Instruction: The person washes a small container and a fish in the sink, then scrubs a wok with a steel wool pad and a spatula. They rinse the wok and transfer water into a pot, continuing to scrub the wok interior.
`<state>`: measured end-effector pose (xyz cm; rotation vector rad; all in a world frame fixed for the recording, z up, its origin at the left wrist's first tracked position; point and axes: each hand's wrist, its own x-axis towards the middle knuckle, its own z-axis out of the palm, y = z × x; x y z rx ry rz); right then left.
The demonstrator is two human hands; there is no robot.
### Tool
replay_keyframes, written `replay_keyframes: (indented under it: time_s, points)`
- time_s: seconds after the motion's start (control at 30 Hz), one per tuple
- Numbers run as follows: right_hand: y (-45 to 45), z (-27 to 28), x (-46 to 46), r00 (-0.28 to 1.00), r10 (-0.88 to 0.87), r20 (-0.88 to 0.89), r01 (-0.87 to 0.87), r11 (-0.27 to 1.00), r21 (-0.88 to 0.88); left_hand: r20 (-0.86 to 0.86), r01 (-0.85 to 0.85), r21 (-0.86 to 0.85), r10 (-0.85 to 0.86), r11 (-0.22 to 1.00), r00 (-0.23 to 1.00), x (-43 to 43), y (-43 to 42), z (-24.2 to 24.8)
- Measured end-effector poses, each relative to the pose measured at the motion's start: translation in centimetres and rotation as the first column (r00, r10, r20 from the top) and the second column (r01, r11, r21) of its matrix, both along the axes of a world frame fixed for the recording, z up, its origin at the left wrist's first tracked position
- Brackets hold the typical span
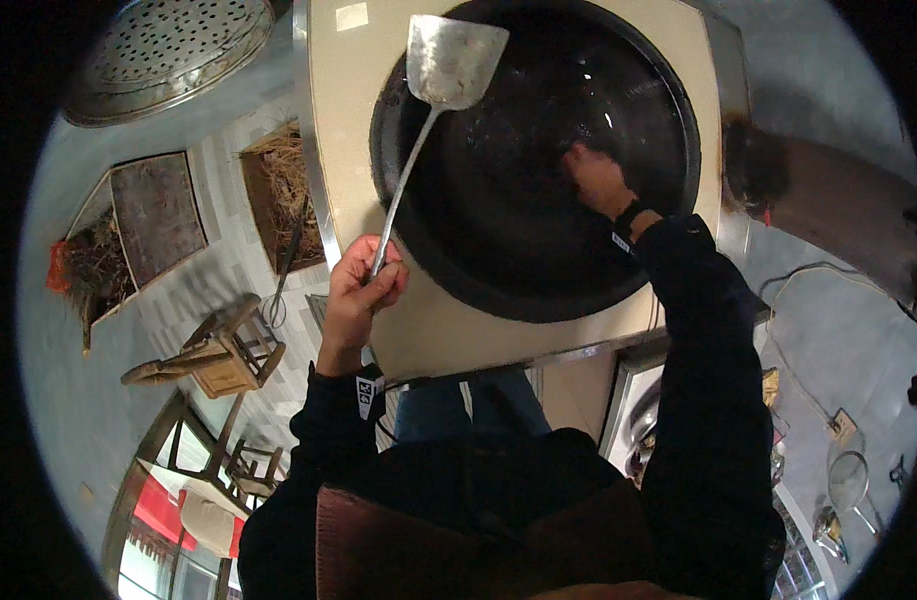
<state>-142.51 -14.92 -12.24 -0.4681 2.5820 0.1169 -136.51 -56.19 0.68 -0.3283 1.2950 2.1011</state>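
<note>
A large dark wok (503, 247) is set into the cream-coloured stove top (428, 337). My left hand (368, 274), at the wok's lower left, is closed round the thin handle of a metal wok spatula (458, 64). The spatula's broad blade is raised, over the wok's upper left rim in this view. My right hand (601, 180) reaches down into the wok, with a dark band at the wrist. Its fingers are blurred and dim, so whether they hold anything cannot be made out. Small bright glints show on the wok's dark inside above that hand.
A perforated metal steamer tray (180, 45) is at the upper left. Below it are a box of straw (282, 195) and a wooden chair (218, 360). A dark pipe-like object (826, 187) adjoins the stove's right side. A strainer (848, 480) hangs at the lower right, near a wall socket (842, 427).
</note>
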Motion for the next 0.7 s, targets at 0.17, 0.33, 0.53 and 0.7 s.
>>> replay_keyframes:
  time_s: [0.17,0.33,0.53,0.7]
  points:
    - [-5.1,-5.0,-4.6,0.921,-0.31,-0.237,0.185,0.882,-0.434,0.047,0.068,-0.073,-0.064,0.995,0.997,0.8,-0.7,-1.2]
    - [-6.2,-4.7,0.9,0.999,0.002,-0.039,-0.022,0.86,-0.509,0.092,0.086,-0.142,-0.074,0.986,0.993,1.1,-0.3,-1.2]
    - [-0.3,-0.9,-0.4,0.998,-0.011,-0.065,0.001,0.989,-0.146,0.099,0.111,-0.131,-0.099,0.985,0.99,0.6,-0.7,-0.6]
    - [-4.7,-4.9,-0.9,0.951,-0.204,-0.233,0.076,0.884,-0.462,0.106,0.124,-0.147,-0.109,0.981,0.988,0.8,-0.2,-1.6]
